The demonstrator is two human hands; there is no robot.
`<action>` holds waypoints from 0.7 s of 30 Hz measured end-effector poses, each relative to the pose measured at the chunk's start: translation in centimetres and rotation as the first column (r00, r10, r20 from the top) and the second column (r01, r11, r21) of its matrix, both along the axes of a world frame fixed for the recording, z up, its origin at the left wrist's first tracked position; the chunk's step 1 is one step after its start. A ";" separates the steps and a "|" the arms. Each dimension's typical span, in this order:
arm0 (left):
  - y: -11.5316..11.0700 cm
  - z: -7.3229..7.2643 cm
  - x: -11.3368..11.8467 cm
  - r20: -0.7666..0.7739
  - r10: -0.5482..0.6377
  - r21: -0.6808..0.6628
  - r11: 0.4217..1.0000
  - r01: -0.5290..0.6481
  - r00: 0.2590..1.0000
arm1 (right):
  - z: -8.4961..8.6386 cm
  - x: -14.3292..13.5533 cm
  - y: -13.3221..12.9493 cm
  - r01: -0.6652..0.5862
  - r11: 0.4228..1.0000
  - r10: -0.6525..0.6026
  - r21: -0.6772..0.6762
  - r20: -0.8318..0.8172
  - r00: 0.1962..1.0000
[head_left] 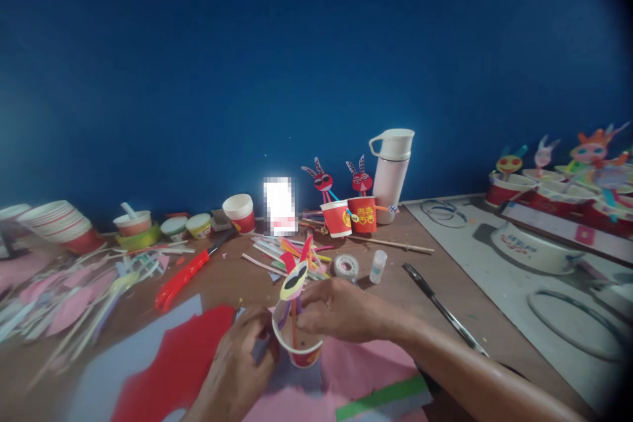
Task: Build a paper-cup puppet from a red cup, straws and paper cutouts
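Here, low in the middle of the frame, both hands close on a small red paper cup (302,349) that sits over pink paper (366,362) on the tabletop (232,280). The left hand (237,369) curls round the cup's left side, fingers bent against its wall. The right hand (341,313) comes in from the lower right, fingers pressed together at the cup's rim, pinching near a thin red stick (294,323) that rises out of the cup. A yellow paper face with dark glasses (294,279) tops the stick, tilted, with red ears above it.

Just beyond the hands lie a heap of coloured paper strips (287,254), a tape roll (347,266) and a small glue bottle (378,266). Red scissors (180,280) lie left of centre; a red sheet (173,366) fills the lower left. Against the blue wall (297,46), mid-frame, stand two finished rabbit cups (349,214) beside a white flask (390,171). A stack of cups (59,221) lies at the far left, and more figure cups (558,175) crowd the right edge.
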State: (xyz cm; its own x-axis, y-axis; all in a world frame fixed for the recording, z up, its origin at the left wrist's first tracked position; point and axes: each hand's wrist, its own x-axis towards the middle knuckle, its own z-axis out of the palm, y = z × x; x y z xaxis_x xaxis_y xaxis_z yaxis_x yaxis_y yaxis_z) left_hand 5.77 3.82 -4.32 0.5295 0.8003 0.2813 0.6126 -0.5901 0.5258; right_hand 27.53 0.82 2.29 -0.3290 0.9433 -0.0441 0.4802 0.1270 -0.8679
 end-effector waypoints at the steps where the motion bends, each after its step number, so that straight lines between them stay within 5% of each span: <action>1: 0.1 -0.2 -0.1 0.020 0.020 0.015 1.000 -0.021 1.000 | -0.2 0.2 0.1 0.004 1.000 -0.003 0.026 -0.032 0.999; 7: 1.3 -0.1 -1.0 0.088 0.132 0.060 0.989 -0.137 0.987 | -1.3 0.9 0.9 0.074 0.996 -0.063 0.058 -0.185 0.981; 11: 1.6 0.5 -1.2 0.096 0.167 0.067 0.982 -0.174 0.981 | -2.3 0.4 0.8 0.006 0.998 0.010 0.057 -0.281 0.960; 17: 1.3 0.2 -1.1 0.105 0.154 0.070 0.984 -0.162 0.982 | -2.6 -1.3 0.3 0.127 0.988 -0.119 0.093 -0.091 0.989; 21: 1.1 1.7 -1.5 0.202 0.122 -0.104 0.989 -0.103 0.972 | -2.5 -1.7 0.1 0.169 0.984 -0.163 0.060 -0.092 0.982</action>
State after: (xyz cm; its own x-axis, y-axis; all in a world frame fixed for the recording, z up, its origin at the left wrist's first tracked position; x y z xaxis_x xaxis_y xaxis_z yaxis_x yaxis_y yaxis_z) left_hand 4.27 4.89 -2.57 0.3728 0.8789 0.2977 0.5445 -0.4670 0.6968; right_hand 25.81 0.93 -0.20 -0.1676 0.9849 0.0426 0.4235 0.1109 -0.8991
